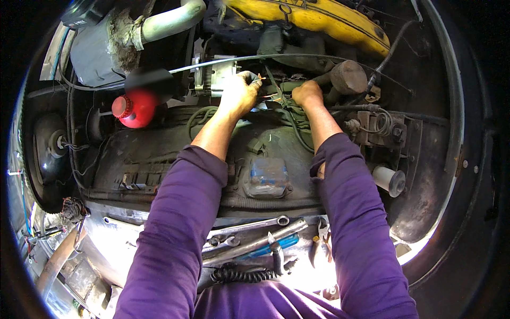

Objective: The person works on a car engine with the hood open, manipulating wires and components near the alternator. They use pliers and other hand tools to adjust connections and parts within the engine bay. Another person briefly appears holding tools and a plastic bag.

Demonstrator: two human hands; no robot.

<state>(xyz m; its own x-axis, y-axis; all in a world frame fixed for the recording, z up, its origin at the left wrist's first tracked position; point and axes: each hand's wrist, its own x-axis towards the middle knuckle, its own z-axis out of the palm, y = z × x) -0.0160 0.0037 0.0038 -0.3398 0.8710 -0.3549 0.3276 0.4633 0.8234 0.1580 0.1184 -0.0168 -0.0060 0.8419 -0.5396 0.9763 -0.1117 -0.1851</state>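
Both my arms, in rolled purple sleeves, reach forward into an engine bay. My left hand (pixel 241 94) is closed, thumb and fingers pinching a thin wire (pixel 261 79) with an orange end, beside a silver alternator (pixel 217 74). To its right, my right hand (pixel 308 94) is curled closed against a dark wiring bundle (pixel 290 105); what its fingers hold is hidden. Between the hands an orange-tipped wire (pixel 273 98) sticks out of the bundle. A dark cable (pixel 298 131) loops down from there.
A red bottle (pixel 139 110) stands left of my left hand. A yellow engine cover (pixel 313 21) lies at the back, a grey air pipe (pixel 175 21) at the far left. Wrenches (pixel 249 227), pliers (pixel 277 255) and a coiled black cord (pixel 244 275) lie on the near ledge.
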